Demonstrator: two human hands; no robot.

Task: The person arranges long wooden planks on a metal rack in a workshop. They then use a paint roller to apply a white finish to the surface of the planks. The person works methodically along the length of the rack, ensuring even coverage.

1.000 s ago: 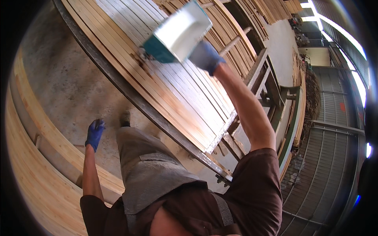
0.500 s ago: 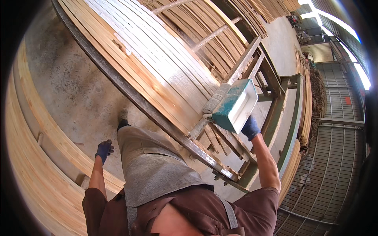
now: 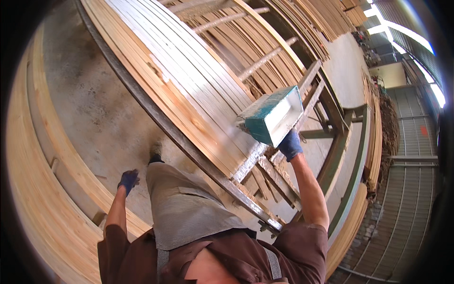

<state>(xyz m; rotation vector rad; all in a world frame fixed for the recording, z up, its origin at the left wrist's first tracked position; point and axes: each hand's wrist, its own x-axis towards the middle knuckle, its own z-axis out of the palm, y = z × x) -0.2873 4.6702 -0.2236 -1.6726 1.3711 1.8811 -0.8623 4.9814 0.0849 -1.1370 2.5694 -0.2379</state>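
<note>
My right hand (image 3: 290, 145), in a dark blue glove, grips a hand-held roller applicator with a teal hopper (image 3: 267, 127); its handle is hidden by the hand and box. The hopper is whitish inside and sits tilted over the near right end of the laid-out wooden strips (image 3: 189, 92). From here its roller is mostly out of sight. A wet white film covers much of the strips, while those along the near edge look bare. Away from the work, my left hand (image 3: 128, 180), also gloved, hangs at my side with nothing in it, fingers loosely apart.
A dark metal rail (image 3: 156, 113) runs along the strips' near side. At right stands a green metal frame (image 3: 352, 163). Long pale boards (image 3: 49, 175) lie at left, with concrete floor (image 3: 90, 90) between. More timber stacks (image 3: 312, 19) lie at the far side.
My right hand has drawn the roller applicator slightly left and up, and the roller, plainly visible before, is now mostly hidden. The view has shifted a little. My left hand stays at my side.
</note>
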